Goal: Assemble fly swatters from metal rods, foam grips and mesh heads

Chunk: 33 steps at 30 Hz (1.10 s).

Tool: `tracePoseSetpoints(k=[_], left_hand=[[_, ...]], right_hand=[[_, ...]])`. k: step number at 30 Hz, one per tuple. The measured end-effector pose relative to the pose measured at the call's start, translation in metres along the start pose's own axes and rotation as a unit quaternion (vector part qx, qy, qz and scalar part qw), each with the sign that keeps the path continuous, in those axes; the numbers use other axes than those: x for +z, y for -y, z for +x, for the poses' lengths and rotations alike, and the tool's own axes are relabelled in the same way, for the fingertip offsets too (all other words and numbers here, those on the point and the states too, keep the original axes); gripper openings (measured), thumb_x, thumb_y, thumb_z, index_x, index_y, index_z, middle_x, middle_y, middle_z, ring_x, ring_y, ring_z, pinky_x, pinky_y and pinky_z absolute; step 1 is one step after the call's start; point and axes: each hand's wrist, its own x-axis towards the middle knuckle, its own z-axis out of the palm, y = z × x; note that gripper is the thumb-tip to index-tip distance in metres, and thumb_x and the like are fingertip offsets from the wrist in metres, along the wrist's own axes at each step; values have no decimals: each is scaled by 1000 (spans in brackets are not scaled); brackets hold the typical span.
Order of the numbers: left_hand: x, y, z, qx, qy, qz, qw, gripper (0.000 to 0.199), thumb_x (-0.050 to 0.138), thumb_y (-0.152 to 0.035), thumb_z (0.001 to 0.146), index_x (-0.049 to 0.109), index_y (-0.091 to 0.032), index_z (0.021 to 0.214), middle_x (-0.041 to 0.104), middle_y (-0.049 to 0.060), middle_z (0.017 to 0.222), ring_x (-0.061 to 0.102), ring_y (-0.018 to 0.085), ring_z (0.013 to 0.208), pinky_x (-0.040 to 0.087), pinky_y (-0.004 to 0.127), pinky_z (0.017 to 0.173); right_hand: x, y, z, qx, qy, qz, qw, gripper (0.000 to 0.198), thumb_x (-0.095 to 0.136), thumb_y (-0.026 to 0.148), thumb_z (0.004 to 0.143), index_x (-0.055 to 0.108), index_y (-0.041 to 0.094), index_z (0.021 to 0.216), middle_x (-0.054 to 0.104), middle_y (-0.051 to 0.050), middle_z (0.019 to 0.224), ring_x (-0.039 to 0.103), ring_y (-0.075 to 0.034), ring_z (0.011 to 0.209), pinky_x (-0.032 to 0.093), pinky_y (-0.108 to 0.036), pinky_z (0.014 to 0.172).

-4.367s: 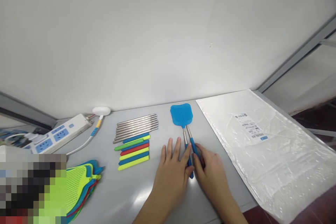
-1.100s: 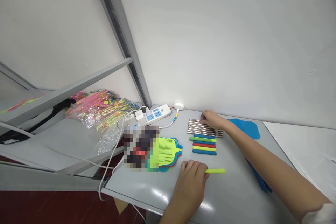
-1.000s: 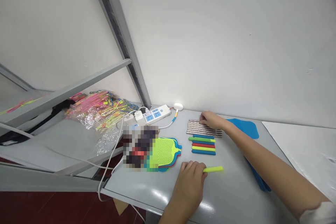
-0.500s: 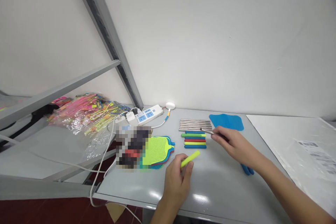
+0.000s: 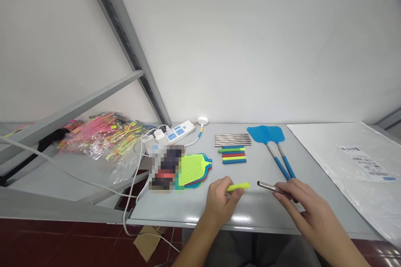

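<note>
My left hand (image 5: 222, 199) is closed on a yellow-green handle sleeve (image 5: 239, 186), its free end pointing right. Across a small gap, my right hand (image 5: 302, 200) grips a shiny metal tube (image 5: 266, 185) whose open end faces the sleeve. Behind them lies a row of metal tubes (image 5: 232, 139), with blue, green, red and yellow handle sleeves (image 5: 233, 155) stacked in front. Two blue fly swatters (image 5: 265, 133) with metal shafts and blue handles lie beyond my right hand. Perforated swatter heads (image 5: 194, 169), yellow-green on top with blue and red beneath, form a pile at the left.
A white power strip (image 5: 179, 132) with plugs and cables lies at the back left, near a pixelated patch. Bagged colourful items (image 5: 103, 135) rest on the shelf at the left. A white plastic package (image 5: 347, 162) covers the right side of the grey table (image 5: 175, 212).
My right hand has drawn the metal tube away from the row, toward me and to the right. My left hand has turned the yellow-green sleeve nearly level. The view has shifted, showing both swatters.
</note>
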Motion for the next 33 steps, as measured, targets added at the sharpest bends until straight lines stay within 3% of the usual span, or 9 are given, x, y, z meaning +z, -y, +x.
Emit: tracePoseSetpoints(k=[3, 6, 11, 17, 25, 30, 33], left_hand=[[0, 2, 3, 1, 15, 1, 1000, 42, 41, -50, 94, 32, -21, 64, 33, -5, 59, 34, 11, 54, 25, 26, 54], [-1, 1, 5, -2, 22, 10, 1000, 41, 40, -47, 95, 33, -21, 63, 33, -5, 59, 35, 11, 55, 26, 26, 55], [-1, -5, 7, -13, 26, 28, 999, 38, 47, -43, 93, 40, -20, 64, 38, -4, 61, 39, 12, 58, 27, 25, 55], [2, -11, 8, -11, 46, 108, 993, 37, 50, -43, 93, 41, -20, 66, 40, -4, 61, 42, 13, 60, 27, 26, 56], [6, -12, 8, 42, 35, 206, 977, 36, 51, -42, 94, 46, -21, 66, 50, -2, 61, 46, 14, 59, 30, 27, 57], [12, -10, 6, 91, 69, 247, 962, 33, 54, -45, 91, 51, -20, 70, 54, 1, 63, 50, 17, 61, 33, 29, 59], [10, -11, 4, 74, 68, 178, 979, 26, 53, -42, 92, 56, -20, 79, 58, 2, 69, 53, 17, 65, 37, 28, 60]], right_hand=[[-3, 0, -17, -2, -59, -23, 998, 16, 52, 37, 93, 58, 31, 106, 61, -7, 98, 59, -25, 90, 50, -37, 71], [-4, -10, -28, -23, -73, -59, 995, 17, 52, 36, 93, 59, 31, 108, 60, -7, 97, 58, -25, 89, 48, -39, 72], [-2, -27, -19, -49, -24, -92, 994, 23, 49, 36, 95, 59, 31, 115, 60, -7, 96, 58, -23, 84, 47, -39, 73], [-4, -23, 14, -84, 39, -121, 988, 25, 43, 32, 99, 63, 27, 112, 58, -7, 89, 56, -21, 78, 44, -36, 71], [-6, -34, 30, -161, 22, -189, 968, 26, 42, 24, 99, 67, 25, 103, 56, -5, 78, 50, -18, 70, 34, -33, 64], [12, -19, 32, -211, 38, -224, 951, 18, 48, 19, 95, 65, 24, 93, 56, -4, 74, 49, -19, 69, 30, -33, 63], [26, -5, 34, -216, 49, -227, 948, 14, 51, 15, 92, 64, 22, 93, 57, -4, 74, 50, -20, 68, 31, -34, 62]])
